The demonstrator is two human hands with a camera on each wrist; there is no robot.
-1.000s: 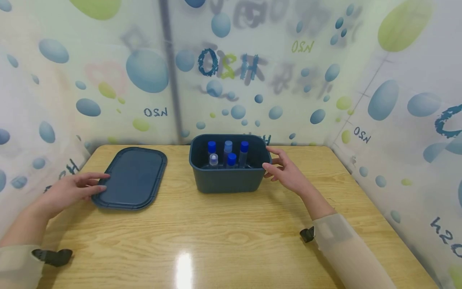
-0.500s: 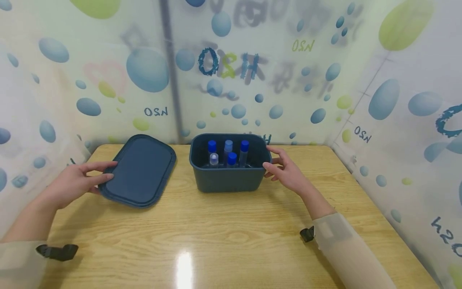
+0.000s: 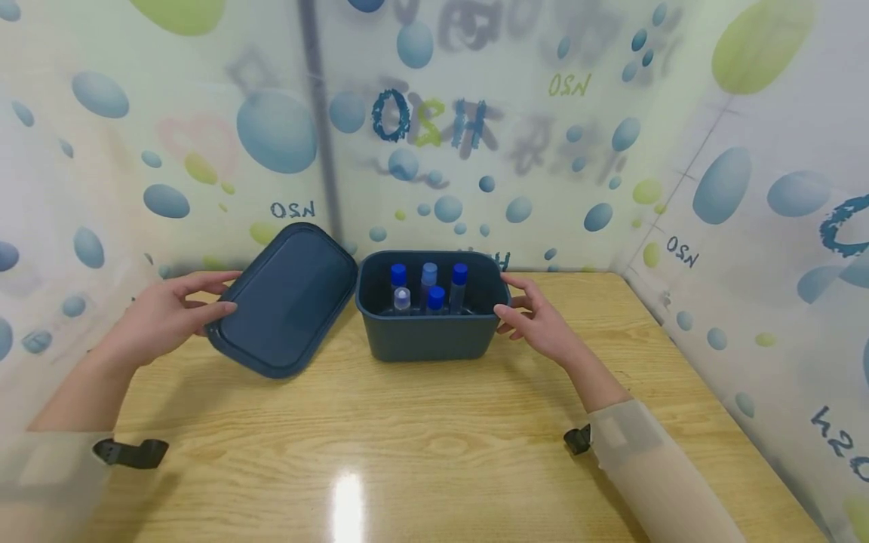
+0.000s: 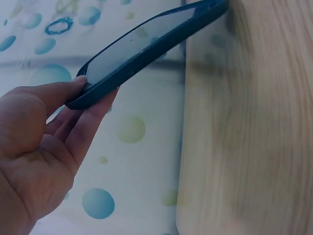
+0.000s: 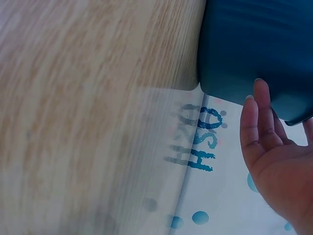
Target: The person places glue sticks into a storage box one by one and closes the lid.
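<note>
In the head view, a dark blue-grey lid [image 3: 288, 298] hangs tilted above the table's left side, its right edge close to or touching the box. My left hand [image 3: 159, 317] pinches its left edge; the left wrist view shows the thumb on one face and fingers [image 4: 95, 120] under the other. A matching open box [image 3: 431, 339] stands at the table's back. Several small clear bottles [image 3: 434, 302], most with blue caps, stand inside. My right hand [image 3: 539, 320] rests against the box's right end, thumb at the rim, fairly straight fingers [image 5: 249, 122] along the outer wall.
A light wooden table [image 3: 421, 445] lies under everything. Printed curtains [image 3: 448, 173] with blue and green bubbles enclose its back and sides. Black straps with small devices [image 3: 132, 452] sit on both sleeves.
My left hand has lifted the lid off the table, tilted it and carried it rightward toward the box. The right hand and the box have stayed put.
</note>
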